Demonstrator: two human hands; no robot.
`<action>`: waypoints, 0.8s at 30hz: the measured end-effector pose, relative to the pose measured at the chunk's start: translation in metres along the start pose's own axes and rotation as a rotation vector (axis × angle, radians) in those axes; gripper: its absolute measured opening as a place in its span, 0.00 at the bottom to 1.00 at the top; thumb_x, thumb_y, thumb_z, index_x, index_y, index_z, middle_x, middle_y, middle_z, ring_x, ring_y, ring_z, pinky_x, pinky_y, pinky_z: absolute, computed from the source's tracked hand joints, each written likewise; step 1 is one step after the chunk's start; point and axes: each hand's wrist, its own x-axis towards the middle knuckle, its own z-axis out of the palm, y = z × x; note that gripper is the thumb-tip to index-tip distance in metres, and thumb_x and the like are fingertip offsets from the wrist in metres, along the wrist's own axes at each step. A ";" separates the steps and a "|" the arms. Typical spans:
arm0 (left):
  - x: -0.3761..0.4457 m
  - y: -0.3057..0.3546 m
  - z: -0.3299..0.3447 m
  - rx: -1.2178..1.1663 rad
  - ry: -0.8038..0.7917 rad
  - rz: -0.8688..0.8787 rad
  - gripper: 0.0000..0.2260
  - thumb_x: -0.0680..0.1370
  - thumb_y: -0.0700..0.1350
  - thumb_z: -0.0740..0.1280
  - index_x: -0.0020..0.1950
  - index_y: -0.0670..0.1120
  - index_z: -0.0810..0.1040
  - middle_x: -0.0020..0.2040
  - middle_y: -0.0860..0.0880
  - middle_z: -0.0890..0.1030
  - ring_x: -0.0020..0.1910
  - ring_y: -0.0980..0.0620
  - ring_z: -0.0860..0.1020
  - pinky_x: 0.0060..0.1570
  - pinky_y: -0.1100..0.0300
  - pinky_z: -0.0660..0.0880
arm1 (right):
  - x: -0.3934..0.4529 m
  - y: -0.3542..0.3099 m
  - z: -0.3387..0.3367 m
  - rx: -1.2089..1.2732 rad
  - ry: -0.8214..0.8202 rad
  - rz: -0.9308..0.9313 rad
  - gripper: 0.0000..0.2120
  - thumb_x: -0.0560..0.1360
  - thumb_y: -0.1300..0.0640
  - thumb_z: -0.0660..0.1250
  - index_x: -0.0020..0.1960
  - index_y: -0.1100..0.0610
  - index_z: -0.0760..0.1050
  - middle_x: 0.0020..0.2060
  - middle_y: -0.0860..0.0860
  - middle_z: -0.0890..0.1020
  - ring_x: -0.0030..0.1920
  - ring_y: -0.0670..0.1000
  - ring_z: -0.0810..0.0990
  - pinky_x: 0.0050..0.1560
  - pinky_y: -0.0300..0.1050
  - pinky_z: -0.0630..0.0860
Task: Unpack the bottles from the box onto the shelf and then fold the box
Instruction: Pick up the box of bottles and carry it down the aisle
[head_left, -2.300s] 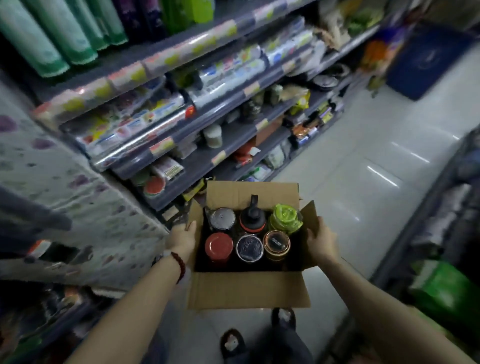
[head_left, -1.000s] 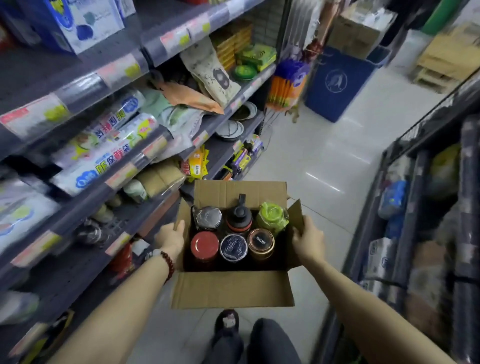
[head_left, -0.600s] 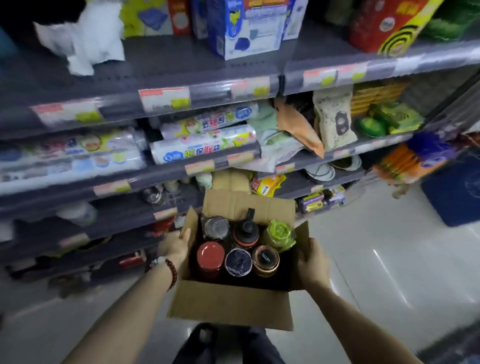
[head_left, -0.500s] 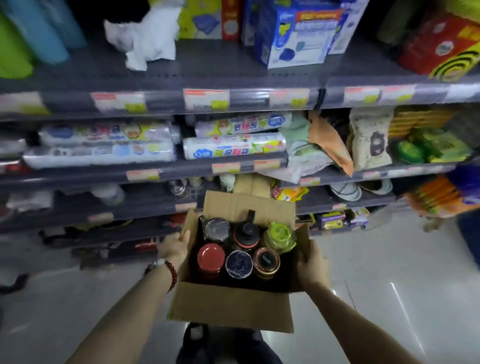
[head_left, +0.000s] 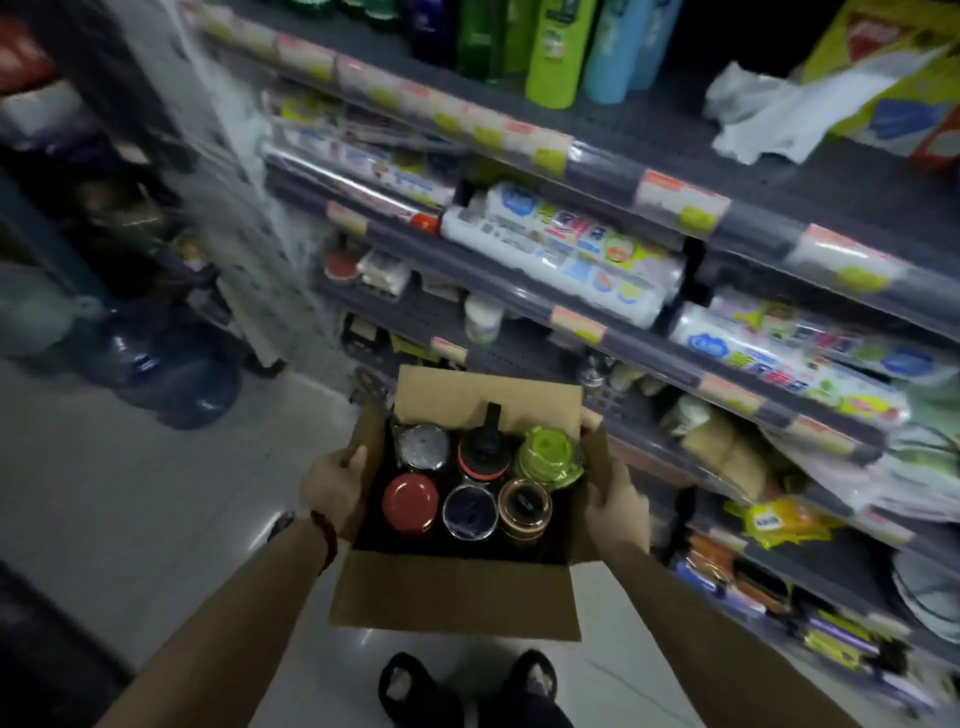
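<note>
An open cardboard box (head_left: 452, 597) hangs in front of me above the floor, flaps spread. My left hand (head_left: 332, 486) grips its left wall and my right hand (head_left: 618, 512) grips its right wall. Several bottles stand upright inside, seen from above: a red-lidded one (head_left: 410, 503), a silver-lidded one (head_left: 424, 449), a black-capped one (head_left: 485, 452), a green-topped one (head_left: 548, 457), a dark clear-lidded one (head_left: 470, 512) and a bronze-lidded one (head_left: 524, 506). The grey store shelf (head_left: 519, 296) runs behind and to the right of the box.
The shelves hold rolls in printed wrappers (head_left: 561, 254), tall green and blue bottles (head_left: 556, 52) on top, and small packets lower right. A large blue water jug (head_left: 171, 364) stands on the floor at left. White tiled floor (head_left: 130, 509) lies below. My feet (head_left: 467, 686) show beneath the box.
My view has swung left along the shelving; the water jug and a shelf end panel have come into sight. The box stays held in both hands with the bottles inside.
</note>
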 end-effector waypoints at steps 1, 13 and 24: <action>0.000 -0.008 -0.013 -0.027 0.027 -0.009 0.18 0.79 0.53 0.60 0.53 0.40 0.81 0.50 0.38 0.83 0.51 0.38 0.80 0.50 0.51 0.75 | 0.004 -0.012 0.011 -0.007 -0.028 -0.034 0.19 0.76 0.60 0.60 0.66 0.56 0.67 0.49 0.63 0.82 0.51 0.65 0.80 0.45 0.53 0.73; 0.027 -0.133 -0.129 -0.249 0.327 -0.330 0.16 0.81 0.49 0.59 0.49 0.39 0.80 0.44 0.39 0.81 0.47 0.40 0.78 0.44 0.55 0.69 | 0.017 -0.186 0.160 -0.104 -0.268 -0.510 0.20 0.78 0.57 0.62 0.69 0.60 0.69 0.57 0.63 0.80 0.56 0.65 0.78 0.52 0.55 0.74; 0.069 -0.238 -0.152 -0.469 0.579 -0.662 0.17 0.81 0.50 0.59 0.55 0.38 0.79 0.45 0.41 0.79 0.45 0.43 0.76 0.45 0.55 0.71 | 0.022 -0.300 0.316 -0.219 -0.556 -0.720 0.23 0.77 0.61 0.63 0.71 0.59 0.66 0.60 0.60 0.79 0.59 0.63 0.77 0.57 0.55 0.75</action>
